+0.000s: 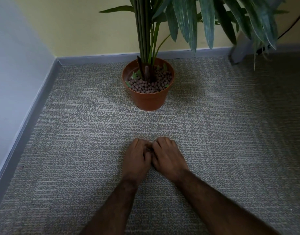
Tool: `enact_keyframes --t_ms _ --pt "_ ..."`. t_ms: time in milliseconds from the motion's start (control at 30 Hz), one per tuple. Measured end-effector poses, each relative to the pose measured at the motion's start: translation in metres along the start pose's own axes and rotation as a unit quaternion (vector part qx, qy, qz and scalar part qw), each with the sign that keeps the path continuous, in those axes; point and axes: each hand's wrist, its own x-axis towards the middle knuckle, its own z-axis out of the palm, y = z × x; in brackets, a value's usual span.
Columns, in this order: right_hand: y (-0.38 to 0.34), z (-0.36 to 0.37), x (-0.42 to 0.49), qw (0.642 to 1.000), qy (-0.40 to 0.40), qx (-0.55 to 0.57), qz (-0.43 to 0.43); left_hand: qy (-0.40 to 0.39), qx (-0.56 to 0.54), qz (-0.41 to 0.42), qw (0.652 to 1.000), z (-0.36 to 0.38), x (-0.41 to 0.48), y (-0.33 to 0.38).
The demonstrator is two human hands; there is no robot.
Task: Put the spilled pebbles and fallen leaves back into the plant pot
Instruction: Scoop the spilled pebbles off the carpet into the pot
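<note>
Grey carpet (74, 133) covers the floor in a corner of the room, and we have both hands down on it, side by side and touching. Our left hand (137, 157) and right hand (168, 155) lie knuckles up, with the fingers curled under and the inner edges pressed together. A dark speck shows in the small gap where they meet. We cannot tell whether either hand holds anything, since the palms and fingertips are hidden.

Well ahead of the hands a brown pot (146, 99) stands upright on the carpet, close to the grey skirting (103, 58). Brown pebbles (145, 86) fill it almost to the rim, packed around a bunch of green stems (143, 31). A few small green leaves (134, 75) lie on the pebbles along the left and front edge.

Long striped fronds (186, 19) hang above the pot and out to the right. Behind them is a pale yellow wall (78, 31), and a thin dark cable (292, 25) curves down at far right.
</note>
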Motion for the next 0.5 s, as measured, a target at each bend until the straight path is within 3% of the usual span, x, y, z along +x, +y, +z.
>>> enact_keyframes --t_ms 167,233,367,500 --pt "0.023 -0.007 -0.02 0.998 0.024 0.036 0.039 0.092 0.03 -0.052 0.994 -0.01 -0.022 -0.009" --pt "0.03 -0.007 -0.022 1.0 -0.016 0.0 0.018 0.046 0.073 -0.086 0.993 -0.011 -0.028 -0.014" --pt "0.032 -0.006 -0.011 0.995 -0.072 -0.059 -0.045 -0.1 0.21 -0.036 0.972 -0.004 -0.035 -0.021" --pt "0.032 -0.006 0.002 0.989 -0.072 -0.078 -0.104 -0.119 0.229 -0.015 0.966 -0.004 -0.035 -0.02"
